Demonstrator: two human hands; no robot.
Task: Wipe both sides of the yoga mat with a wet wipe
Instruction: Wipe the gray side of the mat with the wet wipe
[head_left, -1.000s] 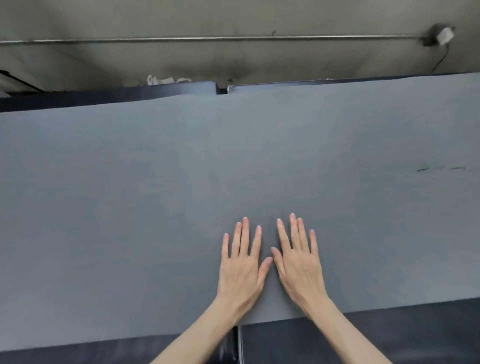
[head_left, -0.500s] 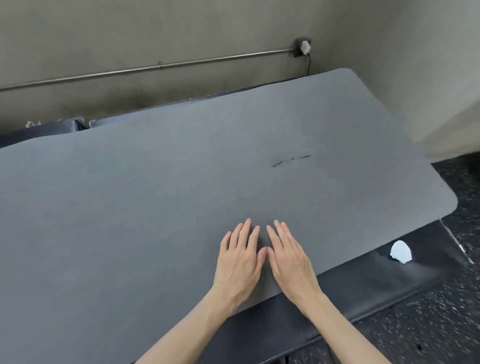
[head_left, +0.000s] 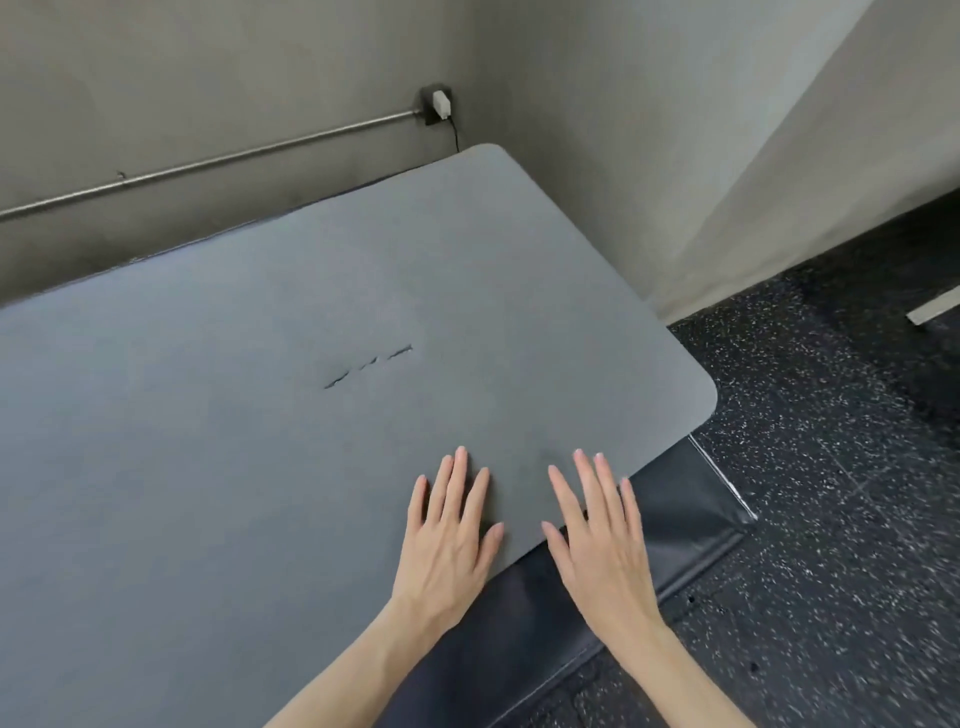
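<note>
left hand (head_left: 447, 545) flat on yoga mat (head_left: 260, 415) | right hand (head_left: 602, 551) flat, grip empty | mat's left end cut off

The yoga mat (head_left: 260, 415) is cut off by the left and bottom edges. Part of the dark pad (head_left: 675, 519) beneath the mat is hidden by it. Both forearms are cropped at the bottom edge. The speckled floor (head_left: 857, 597) right of the mat is blurred.

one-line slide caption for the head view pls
Both hands, left hand and right hand, rest flat and empty on the grey yoga mat near its scuffed patch.
</note>
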